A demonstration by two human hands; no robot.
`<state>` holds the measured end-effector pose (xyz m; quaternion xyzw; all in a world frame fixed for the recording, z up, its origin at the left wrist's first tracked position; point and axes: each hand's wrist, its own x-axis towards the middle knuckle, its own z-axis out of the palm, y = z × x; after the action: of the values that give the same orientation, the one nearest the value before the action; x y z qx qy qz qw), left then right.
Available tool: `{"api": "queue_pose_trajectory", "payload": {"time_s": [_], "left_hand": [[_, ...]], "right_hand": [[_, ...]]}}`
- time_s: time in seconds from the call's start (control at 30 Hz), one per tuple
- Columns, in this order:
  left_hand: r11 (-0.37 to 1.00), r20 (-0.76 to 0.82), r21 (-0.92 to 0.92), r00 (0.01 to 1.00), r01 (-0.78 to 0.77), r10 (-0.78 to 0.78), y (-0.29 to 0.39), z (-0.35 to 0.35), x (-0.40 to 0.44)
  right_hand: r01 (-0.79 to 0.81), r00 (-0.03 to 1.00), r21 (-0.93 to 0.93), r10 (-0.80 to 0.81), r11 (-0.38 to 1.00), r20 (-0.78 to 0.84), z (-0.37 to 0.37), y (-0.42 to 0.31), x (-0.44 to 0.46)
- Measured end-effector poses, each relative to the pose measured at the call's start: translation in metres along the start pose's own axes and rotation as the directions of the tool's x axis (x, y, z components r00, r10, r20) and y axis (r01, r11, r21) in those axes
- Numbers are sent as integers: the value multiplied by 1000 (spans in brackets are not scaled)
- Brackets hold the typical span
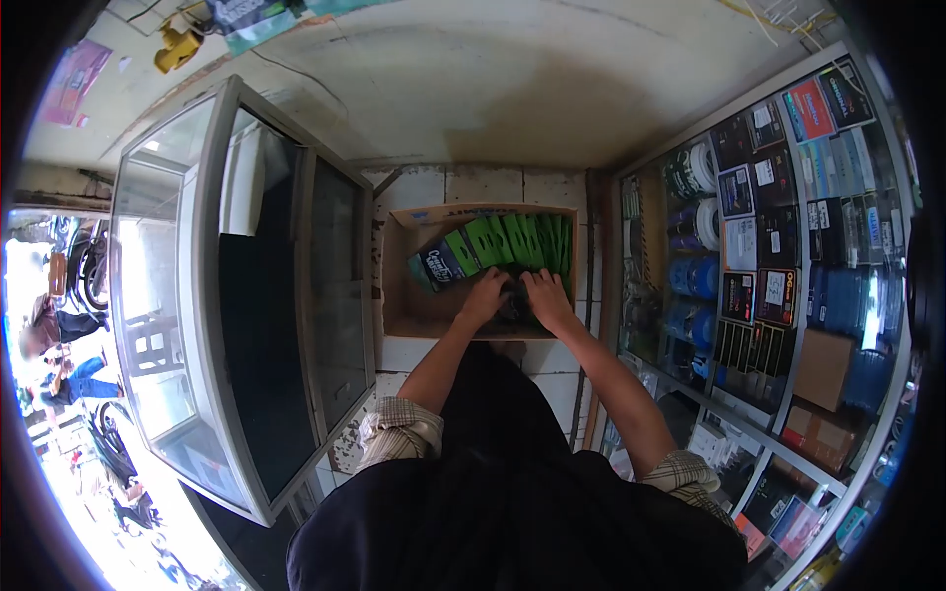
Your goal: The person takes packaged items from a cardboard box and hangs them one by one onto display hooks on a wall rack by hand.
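Inside cardboard box [402,303], green-topped dark pkts [497,239], fanned in row, L+R fingers [545,283] curled, can't tell grip

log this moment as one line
left hand: at box, by packets | right hand: at box, beside left hand | packets: green, in box | grip: unclear

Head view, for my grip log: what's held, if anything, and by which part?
Can't tell: left hand and right hand are at dark packaging, grip hidden.
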<state>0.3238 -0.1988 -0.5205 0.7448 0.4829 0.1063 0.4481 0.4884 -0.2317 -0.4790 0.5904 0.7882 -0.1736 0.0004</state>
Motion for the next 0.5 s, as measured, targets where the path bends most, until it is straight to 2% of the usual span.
{"api": "queue_pose_trajectory", "payload": {"time_s": [0.03, 0.07, 0.13, 0.17, 0.2, 0.23, 0.3, 0.33, 0.4, 0.43, 0.5], "left_hand": [[1000, -17, 4, 1000, 0, 0, 3, -6, -4], [1000, -30, -13, 999, -19, 18, 6, -13, -4], [999, -44, -27, 998, -34, 33, 12, -24, -12], [993, -76, -85, 995, -77, 71, 16, -32, -11], [982, -109, -141, 988, -122, 107, 22, -40, -12], [983, -122, -134, 986, -129, 112, 33, -51, -12], [966, -231, -224, 970, -127, 74, 54, -74, -13], [967, -243, -211, 966, -141, 87, 60, -85, -10], [932, -390, -275, 913, -237, 117, 76, -106, -4], [931, -404, -262, 905, -253, 132, 88, -119, -2], [865, -475, -432, 880, -255, 23, 113, -151, 3]], "right_hand": [[-18, 1000, 102, 16, 995, 17, -6, -1, -1], [-1, 1000, 94, 1, 996, 3, -12, 0, 2], [-104, 992, 404, 125, 909, -25, -22, -4, -1], [-90, 993, 399, 114, 913, -39, -29, -3, 1], [-40, 986, 438, 107, 898, -128, -37, -2, 3], [12, 971, 475, 103, 880, -216, -48, -3, 5], [69, 959, 491, 78, 868, -273, -76, -3, 12], [116, 945, 506, 61, 855, -320, -95, -4, 18], [169, 919, 495, 45, 852, -391, -134, -6, 25], [213, 872, 484, 59, 849, -486, -154, -9, 28], [292, 782, 495, 94, 818, -616, -190, -13, 36]]}}
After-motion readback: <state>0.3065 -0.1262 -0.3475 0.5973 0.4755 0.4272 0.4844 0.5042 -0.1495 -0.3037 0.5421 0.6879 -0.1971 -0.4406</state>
